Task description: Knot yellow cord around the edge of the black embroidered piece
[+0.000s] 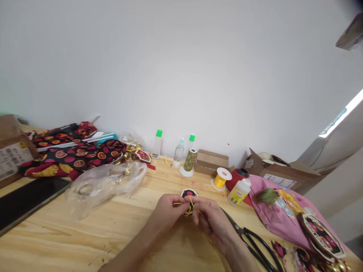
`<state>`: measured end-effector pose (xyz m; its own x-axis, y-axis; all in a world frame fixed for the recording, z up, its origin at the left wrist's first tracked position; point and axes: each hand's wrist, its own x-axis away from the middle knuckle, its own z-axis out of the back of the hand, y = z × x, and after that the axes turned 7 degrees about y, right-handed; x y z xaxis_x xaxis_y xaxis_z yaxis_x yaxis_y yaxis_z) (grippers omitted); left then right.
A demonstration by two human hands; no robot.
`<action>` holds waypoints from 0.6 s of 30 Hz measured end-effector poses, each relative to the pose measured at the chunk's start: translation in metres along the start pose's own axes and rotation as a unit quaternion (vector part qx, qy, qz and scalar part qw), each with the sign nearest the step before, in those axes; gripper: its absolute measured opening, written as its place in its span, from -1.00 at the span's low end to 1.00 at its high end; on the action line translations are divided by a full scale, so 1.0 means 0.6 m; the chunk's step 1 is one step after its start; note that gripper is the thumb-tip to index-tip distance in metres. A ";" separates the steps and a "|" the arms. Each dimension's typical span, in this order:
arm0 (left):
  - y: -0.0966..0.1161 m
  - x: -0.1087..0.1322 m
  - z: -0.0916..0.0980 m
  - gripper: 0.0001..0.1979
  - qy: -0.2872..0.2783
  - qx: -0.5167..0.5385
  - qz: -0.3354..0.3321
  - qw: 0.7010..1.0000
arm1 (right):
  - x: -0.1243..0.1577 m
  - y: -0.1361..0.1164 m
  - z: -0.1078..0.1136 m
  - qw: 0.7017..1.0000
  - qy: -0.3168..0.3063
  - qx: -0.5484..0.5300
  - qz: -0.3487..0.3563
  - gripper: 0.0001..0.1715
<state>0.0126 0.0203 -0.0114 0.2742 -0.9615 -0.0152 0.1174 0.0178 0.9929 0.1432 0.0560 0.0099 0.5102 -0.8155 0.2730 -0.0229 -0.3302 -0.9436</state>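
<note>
A small dark patch (189, 193) with a pale edge is between the two hands, near the front middle of the wooden tabletop (136, 234). A thin yellow string (177, 203) runs across it. The left hand (170, 207) has its grip closed, with finger and thumb pinching the string by the patch. The right hand (210, 213) has its fingers bent in close to the string, but I can't tell if its grip is pinching it.

Just right of the right hand lie big scissors (239, 229) with black handles. Past the hands stand a roll of yellow string (219, 183), a white glue bottle (239, 192) with a yellow label, and a cone of green thread (190, 160). A little brown box (211, 163) sits by the wall. On the far right is a pink cloth (266, 219) with green fuzz (267, 196) on it. Over on the left are a see-through bag (104, 185), a flat black screen (28, 204) and dark cloth (76, 160) with bright round shapes.
</note>
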 end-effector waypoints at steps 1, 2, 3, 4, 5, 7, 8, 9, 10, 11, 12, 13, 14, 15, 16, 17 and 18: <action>0.000 -0.001 0.002 -0.80 0.001 0.001 0.001 1.000 | 0.000 0.001 -0.002 0.999 -0.011 0.029 0.015 -0.66; 0.001 -0.001 0.003 -0.81 0.000 0.006 0.006 1.000 | -0.001 0.001 -0.004 0.998 -0.017 0.060 0.032 -0.64; 0.001 -0.002 0.005 -0.82 -0.003 0.014 0.013 1.000 | -0.002 0.002 -0.007 0.994 -0.022 0.088 0.054 -0.64; 0.002 -0.002 0.006 -0.81 -0.009 0.024 0.022 0.999 | -0.003 0.002 -0.010 0.990 -0.025 0.111 0.078 -0.65; 0.004 -0.002 0.007 -0.81 -0.018 0.034 0.032 0.999 | -0.004 0.003 -0.012 0.986 -0.029 0.126 0.105 -0.66; 0.007 -0.001 0.007 -0.79 -0.041 0.046 0.043 0.997 | -0.007 0.009 -0.016 0.977 -0.032 0.147 0.154 -0.67; 0.008 0.000 0.007 -0.78 -0.049 0.047 0.042 0.997 | -0.009 0.013 -0.016 0.971 -0.028 0.161 0.174 -0.67; 0.009 0.000 0.006 -0.78 -0.052 0.045 0.036 0.997 | -0.011 0.018 -0.016 0.964 -0.017 0.184 0.190 -0.66; 0.009 0.000 0.006 -0.77 -0.049 0.043 0.030 0.997 | -0.013 0.023 -0.015 0.954 0.001 0.216 0.206 -0.65; 0.009 -0.001 0.006 -0.76 -0.043 0.041 0.023 0.998 | -0.014 0.027 -0.013 0.941 0.026 0.255 0.223 -0.66; 0.008 -0.001 0.005 -0.75 -0.036 0.041 0.019 0.998 | -0.014 0.030 -0.011 0.923 0.054 0.296 0.241 -0.67; 0.007 -0.002 0.005 -0.74 -0.032 0.044 0.019 0.998 | -0.014 0.032 -0.009 0.903 0.081 0.334 0.259 -0.69; 0.007 -0.002 0.005 -0.73 -0.030 0.052 0.022 0.998 | -0.013 0.032 -0.007 0.884 0.101 0.366 0.274 -0.71; 0.006 -0.002 0.006 -0.73 -0.029 0.061 0.027 0.997 | -0.012 0.031 -0.006 0.868 0.113 0.392 0.285 -0.72; 0.006 -0.003 0.006 -0.74 -0.027 0.072 0.031 0.997 | -0.010 0.028 -0.006 0.854 0.120 0.413 0.293 -0.73; 0.005 -0.003 0.006 -0.75 -0.024 0.081 0.036 0.996 | -0.008 0.025 -0.005 0.843 0.120 0.431 0.297 -0.73; 0.005 -0.003 0.006 -0.76 -0.021 0.089 0.040 0.995 | -0.006 0.021 -0.005 0.833 0.120 0.448 0.301 -0.73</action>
<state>0.0089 0.0209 -0.0078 0.2350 -0.9698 0.0653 -0.0750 0.0489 0.9960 0.1385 0.0531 -0.0023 0.4494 -0.8125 -0.3713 0.4941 0.5724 -0.6545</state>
